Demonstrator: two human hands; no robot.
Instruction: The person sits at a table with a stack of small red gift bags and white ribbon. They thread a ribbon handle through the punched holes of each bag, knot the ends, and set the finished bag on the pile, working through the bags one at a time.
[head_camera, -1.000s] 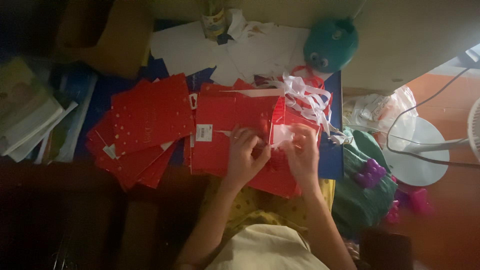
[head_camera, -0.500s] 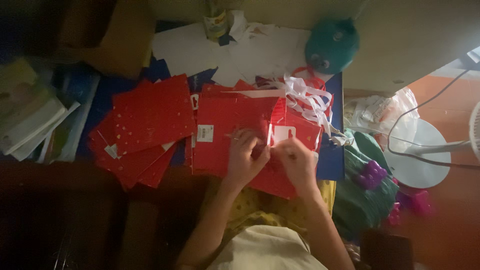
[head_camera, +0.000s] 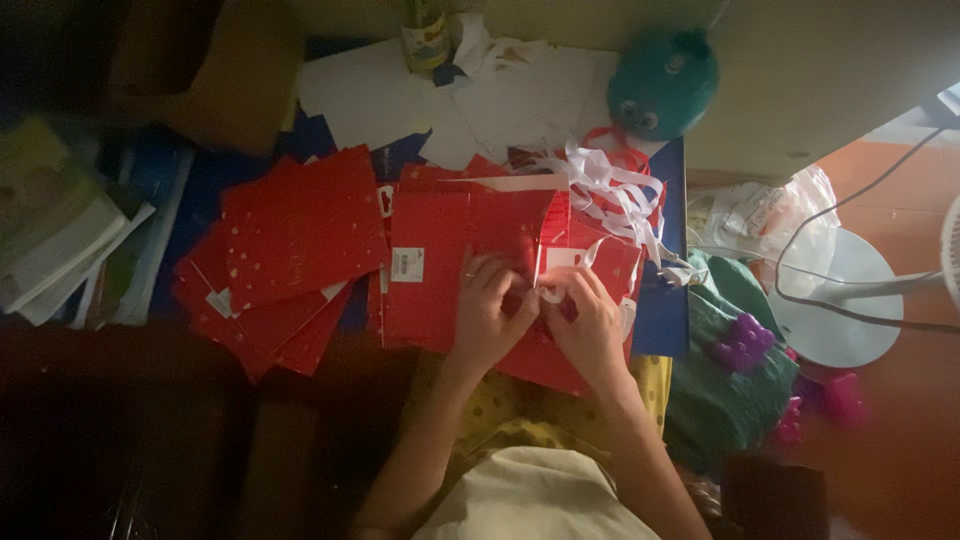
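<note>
With both hands pinching: left hand (head_camera: 488, 318), right hand (head_camera: 590, 325) gripping white ribbon loop (head_camera: 553, 292) on flat red paper bag (head_camera: 470, 265); probably fixing handle, needs steady hold.

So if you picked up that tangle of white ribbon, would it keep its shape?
Probably not. The white ribbon lies in loose, drooping loops over the red paper bag, so it looks floppy and light. It would likely trail and snag rather than lift cleanly.

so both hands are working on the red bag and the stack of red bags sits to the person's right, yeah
Not quite. The head view shows the stack of red bags on the person's left, not the right. The rest holds: the left hand and right hand are both on the red bag, pinching a small white piece between them.
</note>
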